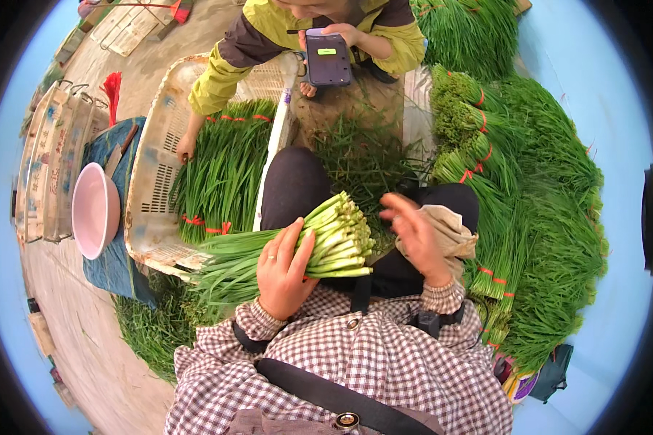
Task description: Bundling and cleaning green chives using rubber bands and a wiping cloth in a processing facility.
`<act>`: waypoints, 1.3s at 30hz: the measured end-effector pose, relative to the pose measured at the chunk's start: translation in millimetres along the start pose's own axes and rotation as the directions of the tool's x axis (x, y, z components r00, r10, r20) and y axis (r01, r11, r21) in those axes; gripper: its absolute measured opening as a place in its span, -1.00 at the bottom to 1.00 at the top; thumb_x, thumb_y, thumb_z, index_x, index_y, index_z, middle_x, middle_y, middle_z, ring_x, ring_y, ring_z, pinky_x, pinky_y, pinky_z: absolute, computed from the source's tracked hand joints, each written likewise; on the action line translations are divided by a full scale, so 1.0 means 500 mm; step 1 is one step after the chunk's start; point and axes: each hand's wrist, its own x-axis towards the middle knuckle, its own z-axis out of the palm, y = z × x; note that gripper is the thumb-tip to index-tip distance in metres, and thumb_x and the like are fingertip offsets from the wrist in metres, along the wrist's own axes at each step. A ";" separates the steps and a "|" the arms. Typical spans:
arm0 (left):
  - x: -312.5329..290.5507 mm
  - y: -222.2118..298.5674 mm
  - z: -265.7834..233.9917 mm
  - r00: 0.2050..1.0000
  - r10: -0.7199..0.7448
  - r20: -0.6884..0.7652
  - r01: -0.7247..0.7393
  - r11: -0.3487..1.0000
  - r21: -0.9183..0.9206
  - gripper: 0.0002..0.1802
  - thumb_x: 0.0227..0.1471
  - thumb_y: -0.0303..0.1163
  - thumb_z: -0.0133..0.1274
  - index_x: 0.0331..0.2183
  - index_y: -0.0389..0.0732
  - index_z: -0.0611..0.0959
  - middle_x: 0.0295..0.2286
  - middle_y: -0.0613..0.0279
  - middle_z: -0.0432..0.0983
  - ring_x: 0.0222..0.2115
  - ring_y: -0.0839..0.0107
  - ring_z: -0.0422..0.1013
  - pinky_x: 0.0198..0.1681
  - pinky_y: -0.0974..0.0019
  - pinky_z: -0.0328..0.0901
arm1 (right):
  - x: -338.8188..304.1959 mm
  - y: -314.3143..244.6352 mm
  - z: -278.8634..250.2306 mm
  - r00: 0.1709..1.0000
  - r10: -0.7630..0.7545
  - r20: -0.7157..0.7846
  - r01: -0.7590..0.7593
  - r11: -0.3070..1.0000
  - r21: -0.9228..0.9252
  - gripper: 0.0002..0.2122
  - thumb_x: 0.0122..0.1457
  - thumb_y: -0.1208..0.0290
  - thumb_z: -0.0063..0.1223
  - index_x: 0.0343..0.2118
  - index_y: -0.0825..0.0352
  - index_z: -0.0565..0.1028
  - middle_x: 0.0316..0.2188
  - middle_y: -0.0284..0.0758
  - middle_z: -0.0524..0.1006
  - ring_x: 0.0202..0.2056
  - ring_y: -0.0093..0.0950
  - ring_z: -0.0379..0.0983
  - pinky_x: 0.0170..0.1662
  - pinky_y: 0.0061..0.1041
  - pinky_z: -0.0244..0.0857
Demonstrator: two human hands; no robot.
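A thick bunch of chives (339, 243) lies across my lap, its pale cut stems to the right and its long green leaves to the left. My left hand (283, 279) is wrapped over the bunch near where white turns to green. A bit of red band shows beside that hand's fingers. My right hand (419, 235) is just right of the stem ends, apart from them, with fingers stretched out and slightly blurred; nothing shows in it. A beige cloth (448, 233) lies over my right knee, behind that hand.
A white plastic crate (149, 181) at left holds red-banded chives (228, 170). Across from me a person in a yellow-green jacket holds a phone (328, 58), one hand (186, 147) at the crate's chives. More chives (544, 196) heap at right. A pink basin (96, 210) stands far left.
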 end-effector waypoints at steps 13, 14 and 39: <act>0.042 -0.045 -0.089 0.913 0.008 0.407 0.037 0.994 -0.102 0.48 -0.55 0.09 0.46 0.26 -0.36 0.01 0.21 -0.21 0.02 0.26 0.01 -0.01 0.29 -0.11 -0.27 | 0.051 0.006 0.104 0.856 -0.021 0.516 -0.314 0.773 0.552 -0.52 0.30 0.34 -0.11 0.24 0.38 0.20 0.11 -0.32 0.38 0.09 -0.55 0.31 0.15 -0.55 0.17; 0.045 -0.050 -0.078 0.868 0.046 0.494 0.053 0.981 -0.185 0.42 -0.52 0.02 0.47 0.25 -0.36 0.04 0.15 -0.17 0.18 0.19 0.01 0.14 0.26 -0.06 -0.09 | 0.054 0.000 0.106 0.852 -0.040 0.522 -0.236 0.861 0.451 -0.53 0.29 0.34 -0.09 0.22 0.40 0.22 0.08 -0.32 0.40 0.07 -0.55 0.32 0.14 -0.56 0.17; 0.047 -0.032 -0.012 0.956 -0.093 0.278 0.085 0.996 0.042 0.19 -0.41 -0.11 0.43 0.21 -0.30 0.21 -0.06 0.03 0.40 -0.06 0.11 0.34 0.00 0.10 0.20 | 0.066 -0.052 0.058 0.887 -0.439 -0.142 0.405 0.889 -0.216 -0.75 0.16 0.51 0.04 -0.08 0.33 0.48 -0.18 -0.24 0.50 -0.23 -0.36 0.48 -0.16 -0.45 0.34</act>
